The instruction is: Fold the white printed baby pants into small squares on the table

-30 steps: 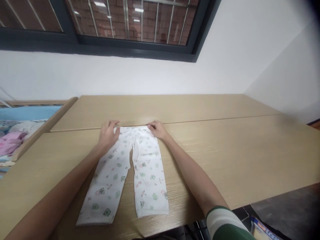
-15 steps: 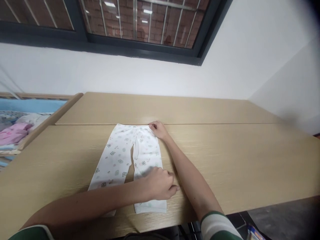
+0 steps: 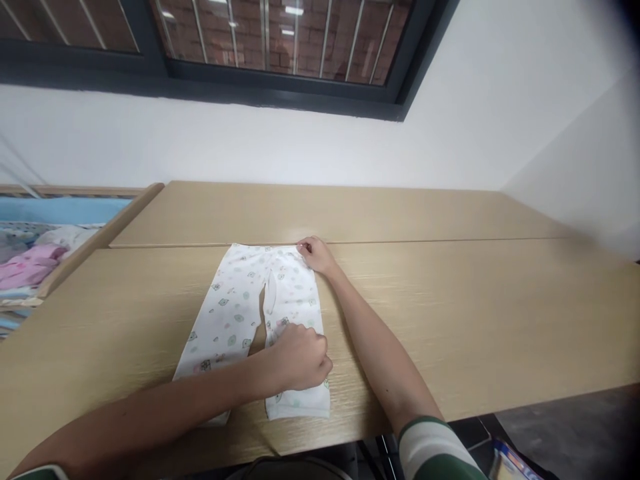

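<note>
One pair of printed baby trousers (image 3: 233,307) lies flat on the wooden table (image 3: 450,313), its two legs apart; the left hand (image 3: 300,357) is curled tight on one leg; the right hand (image 3: 315,255) pinches the waistband corner.

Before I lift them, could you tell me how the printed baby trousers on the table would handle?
The trousers are probably floppy: thin fabric lying flat on the table, so the legs should droop. They look light; where the left hand and right hand grip them, the cloth may bunch rather than slide whole.
</note>
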Available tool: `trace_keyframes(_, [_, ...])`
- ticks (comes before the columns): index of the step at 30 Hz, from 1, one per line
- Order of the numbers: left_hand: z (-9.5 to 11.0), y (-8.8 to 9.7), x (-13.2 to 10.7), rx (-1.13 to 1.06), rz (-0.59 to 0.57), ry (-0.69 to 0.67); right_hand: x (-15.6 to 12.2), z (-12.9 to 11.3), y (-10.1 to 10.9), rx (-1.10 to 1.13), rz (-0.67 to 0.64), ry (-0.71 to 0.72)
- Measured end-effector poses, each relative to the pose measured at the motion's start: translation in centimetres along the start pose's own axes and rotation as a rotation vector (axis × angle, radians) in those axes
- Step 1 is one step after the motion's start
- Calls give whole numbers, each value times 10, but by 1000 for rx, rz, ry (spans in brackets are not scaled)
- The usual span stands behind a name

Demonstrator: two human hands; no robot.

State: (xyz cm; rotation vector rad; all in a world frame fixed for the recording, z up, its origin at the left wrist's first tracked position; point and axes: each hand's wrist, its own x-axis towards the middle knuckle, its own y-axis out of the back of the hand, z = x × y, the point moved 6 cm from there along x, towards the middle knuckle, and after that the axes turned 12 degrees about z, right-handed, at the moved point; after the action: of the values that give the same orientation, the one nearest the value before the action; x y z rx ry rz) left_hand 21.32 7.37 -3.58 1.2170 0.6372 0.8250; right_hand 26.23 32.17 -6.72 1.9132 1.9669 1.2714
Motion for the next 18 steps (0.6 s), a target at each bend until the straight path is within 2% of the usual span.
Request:
trace_keyframes(4, [1,6,-5,9,28,4,-1,-2,1,-11,0,-6])
trace_keyframes(9, [7,0,-16,29,71,-138,-1,-4,3,-21,-5,-8])
trace_keyframes(14, [12,-1,-25,59,82,-121,-1,-5,4,-28,-10,-18])
trace_keyframes(18, [22,-1,-32,59,91,-195,-2,-5,4,-32,-8,-6])
